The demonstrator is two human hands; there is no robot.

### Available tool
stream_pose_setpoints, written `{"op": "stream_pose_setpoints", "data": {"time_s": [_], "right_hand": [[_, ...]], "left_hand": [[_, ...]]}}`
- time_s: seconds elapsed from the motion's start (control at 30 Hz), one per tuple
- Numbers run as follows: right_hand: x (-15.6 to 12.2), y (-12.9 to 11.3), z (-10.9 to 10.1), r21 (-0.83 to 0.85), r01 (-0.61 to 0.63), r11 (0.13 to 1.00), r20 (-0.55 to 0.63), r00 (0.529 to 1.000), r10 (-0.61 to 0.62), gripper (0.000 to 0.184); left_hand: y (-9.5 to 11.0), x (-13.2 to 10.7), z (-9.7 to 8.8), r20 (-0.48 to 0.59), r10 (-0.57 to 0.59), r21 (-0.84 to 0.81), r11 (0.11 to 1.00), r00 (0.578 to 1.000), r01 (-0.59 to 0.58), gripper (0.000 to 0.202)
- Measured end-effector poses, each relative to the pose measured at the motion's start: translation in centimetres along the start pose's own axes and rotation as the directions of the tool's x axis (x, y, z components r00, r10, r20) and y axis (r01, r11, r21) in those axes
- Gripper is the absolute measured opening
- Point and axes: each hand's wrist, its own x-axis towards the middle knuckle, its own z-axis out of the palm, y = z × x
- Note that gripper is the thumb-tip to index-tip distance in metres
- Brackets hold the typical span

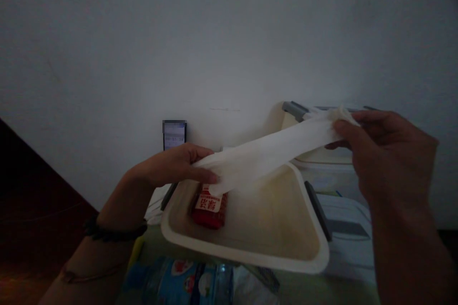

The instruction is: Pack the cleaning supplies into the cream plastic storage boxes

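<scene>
A long strip of thin white cloth (272, 152) is stretched between my two hands, slanting up to the right. My left hand (171, 167) pinches its lower end between thumb and fingers. Its bunched upper end is gripped by my right hand (386, 152). Beneath the strip stands an open cream plastic bin (246, 255) with grey side handles. Inside the bin, on the left, lies a red packet (210, 207) with a pale printed label, its top partly covered by the cloth and my left fingers. Whether the strip is a sock or plain fabric, I cannot tell.
A phone (174, 134) leans upright against the pale wall (229, 47). Another lidded box (324, 155) with grey clips stands behind on the right, and a white lid-like piece (347, 228) lies beside the bin. In front, a bottle (186, 281) with a blue label lies on its side.
</scene>
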Motion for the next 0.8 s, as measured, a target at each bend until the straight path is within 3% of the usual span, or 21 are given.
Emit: {"op": "stream_pose_setpoints", "data": {"time_s": [0.17,0.33,0.47,0.57,0.67,0.8], "right_hand": [[0.3,0.1,-0.4,-0.054,-0.053,0.997,0.016,0.998,0.054,0.014],[0.2,0.2,-0.4,-0.041,-0.078,0.996,0.091,0.993,0.082,0.013],[-0.1,0.0,-0.4,-0.064,-0.041,0.997,0.139,0.989,0.049,0.010],[-0.1,-0.2,-0.4,-0.077,-0.056,0.995,0.144,0.987,0.066,0.013],[0.0,-0.3,-0.4,-0.023,-0.084,0.996,0.179,0.980,0.087,0.012],[-0.7,-0.8,-0.2,0.167,-0.091,0.982,0.304,0.952,0.037,0.010]], "left_hand": [[-0.2,0.1,-0.3,-0.083,0.016,-0.096,0.995,0.996,-0.024,0.010],[0.0,0.3,0.6,-0.104,0.016,-0.201,0.979,0.994,-0.037,0.011],[0.0,0.9,1.2,-0.149,0.125,-0.486,0.855,0.981,-0.183,0.010],[0.0,0.9,1.1,-0.151,0.129,-0.563,0.804,0.980,-0.193,0.012],[0.0,0.4,0.7,-0.096,0.120,-0.480,0.864,0.988,-0.152,0.016],[0.5,0.0,0.7,-0.054,0.127,-0.166,0.977,0.990,-0.134,0.015]]}}
